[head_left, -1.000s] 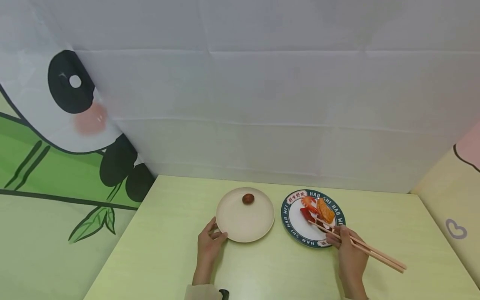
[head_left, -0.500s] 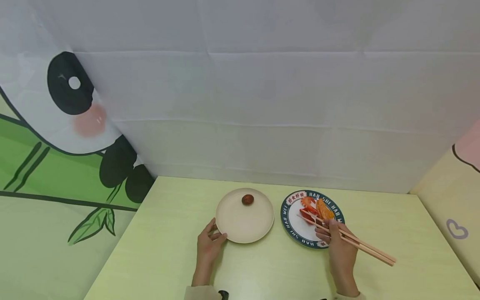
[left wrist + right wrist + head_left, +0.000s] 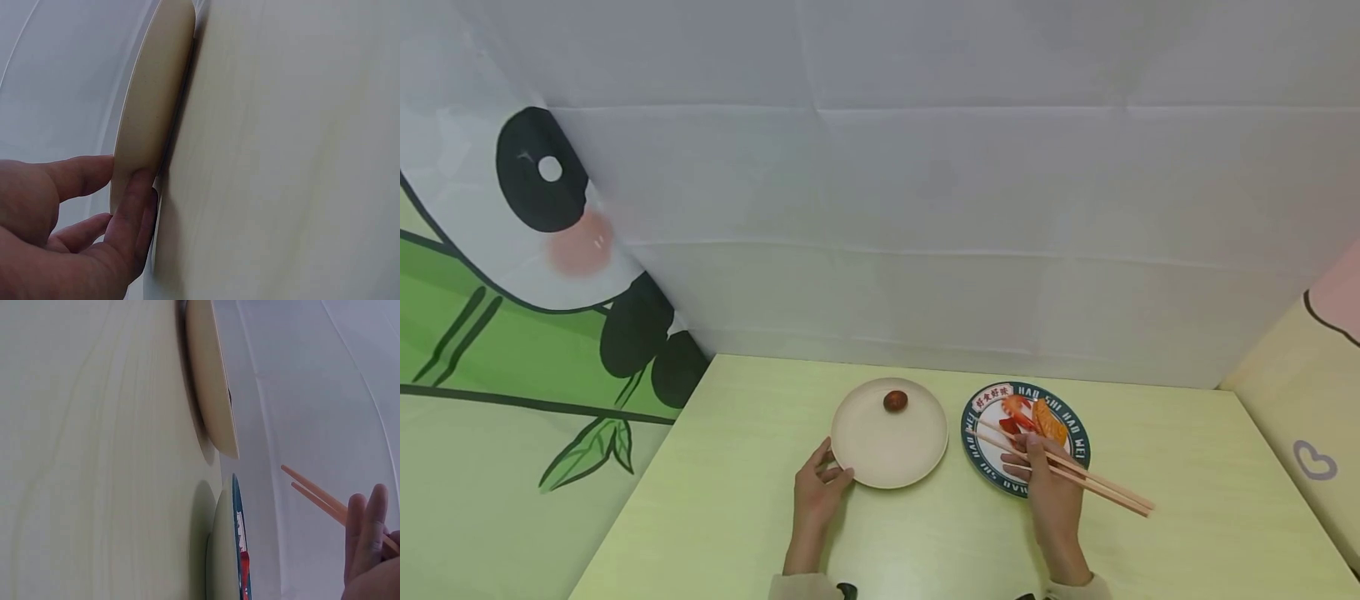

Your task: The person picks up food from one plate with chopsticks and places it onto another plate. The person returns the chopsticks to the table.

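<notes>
At the near-left rim of a beige plate (image 3: 891,458), my left hand (image 3: 820,492) holds the edge between thumb and fingers (image 3: 134,215). A small round brown food piece (image 3: 896,401) lies toward that plate's far side. My right hand (image 3: 1054,492) grips a pair of wooden chopsticks (image 3: 1108,490) above a blue-rimmed white plate (image 3: 976,457). The chopstick tips stand slightly apart over its left rim, with nothing between them in the right wrist view. On this plate lie an orange-and-white shrimp (image 3: 1017,407), a ridged orange piece (image 3: 1048,422) and a red piece (image 3: 1009,427), partly hidden by the hand.
Both plates stand on a pale yellow-green table (image 3: 925,542), a narrow gap between them. A white sheet (image 3: 925,292) hangs right behind the table's back edge. Printed cartoon panels (image 3: 512,350) flank it on both sides.
My right hand has moved left with the chopsticks, their tips passing from over the food to the plate's left rim. My left hand and the beige plate have stayed in place.
</notes>
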`<state>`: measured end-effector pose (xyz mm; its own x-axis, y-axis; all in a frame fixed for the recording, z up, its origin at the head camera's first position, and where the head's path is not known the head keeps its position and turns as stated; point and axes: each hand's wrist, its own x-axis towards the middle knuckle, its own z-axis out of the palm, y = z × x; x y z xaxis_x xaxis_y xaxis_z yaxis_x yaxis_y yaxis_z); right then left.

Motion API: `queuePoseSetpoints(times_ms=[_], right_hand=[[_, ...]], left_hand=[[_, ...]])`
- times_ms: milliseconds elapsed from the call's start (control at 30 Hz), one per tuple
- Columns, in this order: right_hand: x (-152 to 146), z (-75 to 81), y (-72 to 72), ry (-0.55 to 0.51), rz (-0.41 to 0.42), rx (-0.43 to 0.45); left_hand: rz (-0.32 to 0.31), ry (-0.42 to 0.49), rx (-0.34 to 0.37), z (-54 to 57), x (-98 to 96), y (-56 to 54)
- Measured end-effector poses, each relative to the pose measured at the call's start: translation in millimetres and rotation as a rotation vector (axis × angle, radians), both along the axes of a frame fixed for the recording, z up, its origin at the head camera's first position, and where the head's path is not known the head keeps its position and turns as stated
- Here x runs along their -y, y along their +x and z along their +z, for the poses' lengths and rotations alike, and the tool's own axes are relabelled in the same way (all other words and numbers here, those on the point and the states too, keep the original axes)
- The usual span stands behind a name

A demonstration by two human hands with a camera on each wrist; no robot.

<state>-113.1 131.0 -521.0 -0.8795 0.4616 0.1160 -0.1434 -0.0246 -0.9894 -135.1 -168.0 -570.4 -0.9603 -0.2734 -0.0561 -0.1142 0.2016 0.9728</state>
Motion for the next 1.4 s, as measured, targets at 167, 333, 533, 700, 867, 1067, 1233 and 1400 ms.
queuePoseSetpoints(times_ms=[167,333,533,700,867,1067,1233,1400], right_hand=[[7.2,2.1,-2.1,0.036,0.021,0.002],[12.7,2.6,-4.8,0.036,0.073,-0.039],[20.3,2.2,-8.5,0.094,0.111,-0.073],[28.9,3.8,-12.7,0.109,0.144,-0.097],[37.4,3.2,-19.0,0.101,0.181,-0.124],[45.6,2.7,-25.6,0.09,0.21,-0.164],[49.9,3.2,-29.8,0.088,0.223,-0.177],[52.1,2.9,-32.4,0.123,0.226,-0.163]], left_hand=[[0.005,0.005,0.007,2.2,-0.2,0.7],[0.006,0.003,0.017,4.4,0.0,2.0],[-0.002,0.008,0.015,5.7,1.2,3.8],[-0.007,0.014,0.012,6.2,2.3,4.8],[-0.01,0.028,0.007,7.5,2.2,4.9],[-0.01,0.043,0.002,7.5,2.2,4.3],[-0.009,0.039,0.006,7.8,2.6,4.2],[-0.008,0.044,0.007,8.3,2.7,5.3]])
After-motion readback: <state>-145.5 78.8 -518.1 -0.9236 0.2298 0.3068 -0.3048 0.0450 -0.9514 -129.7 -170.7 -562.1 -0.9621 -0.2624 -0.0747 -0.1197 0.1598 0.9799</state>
